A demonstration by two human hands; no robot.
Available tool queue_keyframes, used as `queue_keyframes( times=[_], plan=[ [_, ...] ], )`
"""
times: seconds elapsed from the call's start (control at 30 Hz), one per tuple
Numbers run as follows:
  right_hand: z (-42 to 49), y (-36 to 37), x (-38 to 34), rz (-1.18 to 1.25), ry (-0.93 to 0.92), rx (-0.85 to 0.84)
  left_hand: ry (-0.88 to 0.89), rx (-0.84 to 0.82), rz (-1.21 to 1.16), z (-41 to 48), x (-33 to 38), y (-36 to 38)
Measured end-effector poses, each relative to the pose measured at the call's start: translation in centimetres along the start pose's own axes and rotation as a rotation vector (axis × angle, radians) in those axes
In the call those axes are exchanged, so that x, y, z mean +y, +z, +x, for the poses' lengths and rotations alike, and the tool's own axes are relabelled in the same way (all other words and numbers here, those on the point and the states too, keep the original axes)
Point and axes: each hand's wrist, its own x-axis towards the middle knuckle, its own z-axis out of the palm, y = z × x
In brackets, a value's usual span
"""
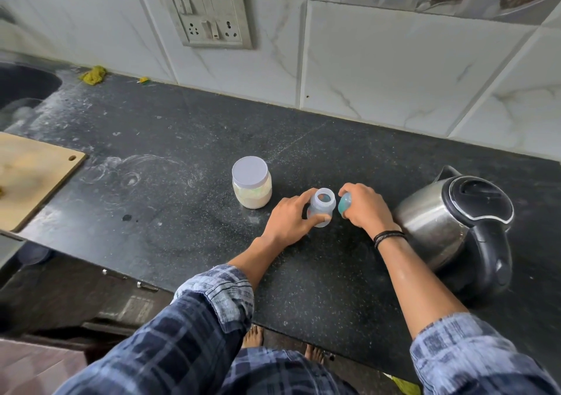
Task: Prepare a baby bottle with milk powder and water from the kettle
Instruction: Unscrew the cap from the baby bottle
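Bottle (322, 210) stands upright, mouth open, left hand (290, 221) curled round it; right hand (362, 204) clasps cap (345, 205) just right; lidded jar (252, 182) sits far-left, nearer left hand.

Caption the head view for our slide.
Left hand grips open translucent baby bottle; right hand holds teal cap beside steel kettle.

The right hand (367, 209) hides most of the teal cap (345, 205)
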Motion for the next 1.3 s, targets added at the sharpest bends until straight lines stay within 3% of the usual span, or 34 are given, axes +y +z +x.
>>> queue_keyframes(
  times=[0.43,0.73,1.1,1.3],
  plan=[
    [-0.3,-0.1,0.1,0.066,-0.022,-0.010,-0.045,-0.041,-0.041,-0.1,0.4,-0.1],
    [-1.7,-2.0,-0.4,0.112,-0.042,0.006,-0.137,-0.077,-0.256,-0.7,0.8,-0.5],
    [-4.4,-3.6,-1.2,0.200,-0.122,0.121,-0.225,0.145,-0.324,-4.1,1.1,-0.6],
    [-5.6,-3.7,-3.3,0.281,-0.231,0.284,-0.266,0.382,-0.239,-6.2,1.6,-1.5]
  ],
)
